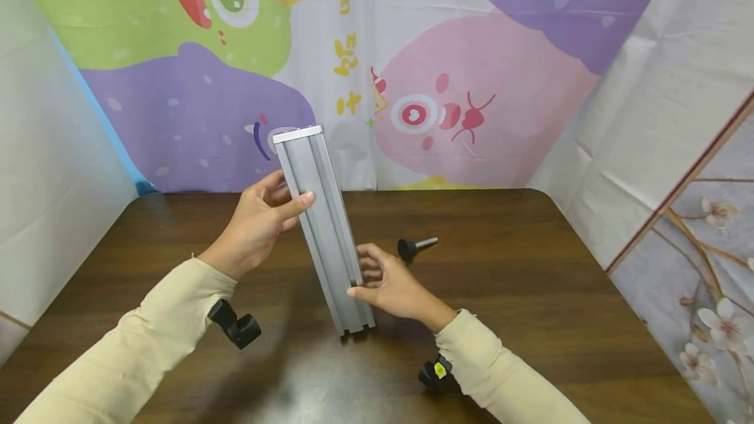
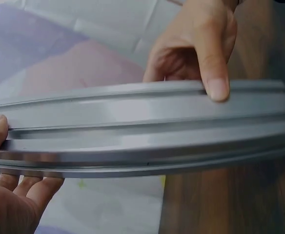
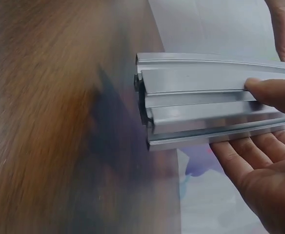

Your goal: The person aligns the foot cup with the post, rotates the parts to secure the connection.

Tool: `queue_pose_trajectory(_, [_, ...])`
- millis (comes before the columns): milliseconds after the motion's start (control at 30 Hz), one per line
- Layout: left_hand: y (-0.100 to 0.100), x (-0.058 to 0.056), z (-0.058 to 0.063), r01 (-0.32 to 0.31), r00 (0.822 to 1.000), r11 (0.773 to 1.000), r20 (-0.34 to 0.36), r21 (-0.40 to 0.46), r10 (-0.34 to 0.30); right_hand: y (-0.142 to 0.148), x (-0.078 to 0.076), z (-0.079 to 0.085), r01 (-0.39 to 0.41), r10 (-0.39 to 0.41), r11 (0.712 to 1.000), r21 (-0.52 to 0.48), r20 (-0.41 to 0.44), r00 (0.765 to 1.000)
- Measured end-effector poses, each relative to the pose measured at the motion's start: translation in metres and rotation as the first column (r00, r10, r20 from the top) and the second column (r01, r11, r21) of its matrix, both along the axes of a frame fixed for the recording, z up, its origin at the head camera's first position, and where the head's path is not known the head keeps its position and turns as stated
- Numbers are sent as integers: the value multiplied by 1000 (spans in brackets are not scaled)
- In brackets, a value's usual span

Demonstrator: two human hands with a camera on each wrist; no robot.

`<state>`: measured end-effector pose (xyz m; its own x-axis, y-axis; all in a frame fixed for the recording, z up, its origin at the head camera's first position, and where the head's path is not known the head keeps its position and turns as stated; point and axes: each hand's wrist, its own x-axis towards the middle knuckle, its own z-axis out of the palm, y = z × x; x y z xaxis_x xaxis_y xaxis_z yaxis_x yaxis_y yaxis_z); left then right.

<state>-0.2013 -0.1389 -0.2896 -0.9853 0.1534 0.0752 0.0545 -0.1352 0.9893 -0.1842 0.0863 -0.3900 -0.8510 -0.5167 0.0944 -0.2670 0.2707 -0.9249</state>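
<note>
Through the head camera I have a long slotted aluminium extrusion [image 1: 326, 228] held up over the dark wood-grain table [image 1: 518, 319], tilted so that its pale upper end leans to the left and its grooved lower end sits toward the near side. I see both hands clamped on it. The left hand [image 1: 256, 224] grips the left edge near the upper end, thumb laid across the front face and fingers tucked behind; the right hand [image 1: 394, 283] pinches the right edge lower down, its thumb on the front and its fingers round the back. My left wrist view shows the bar running right across with a thumb on it from each hand, and my right wrist view shows the open channels at the lower end; I can't tell whether that end touches the tabletop. Just beyond the right hand, a black-based levelling foot [image 1: 414, 247] lies on the wood, its metal stud pointing right. Pale yellow sleeves [image 1: 135, 339] cover both forearms, with a black mount [image 1: 235, 324] at the left wrist. Behind the table I get a cartoon-printed curtain [image 1: 495, 70] in green, purple and pink.
</note>
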Motion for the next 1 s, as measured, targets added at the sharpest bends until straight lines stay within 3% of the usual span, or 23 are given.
queue_pose_trajectory(200, [21, 12, 5, -2, 999, 997, -49, -80, -2, 16, 3, -1, 9, -8, 1000, 23, -22, 1000])
queue_pose_trajectory(467, [40, 31, 0, 27, 994, 996, -107, -89, -36, 38, 17, -8, 10, -6, 996, 84, -52, 999])
queue_pose_trajectory(733, [56, 50, -2, 79, 989, 993, -116, -84, -89, 51, 33, -16, -18, 18, 1000, 8, -72, 997])
queue_pose_trajectory(1000, [67, 63, 0, 118, 983, 989, -132, -92, -129, 59, 45, -16, -5, 6, 1000, 8, -95, 995])
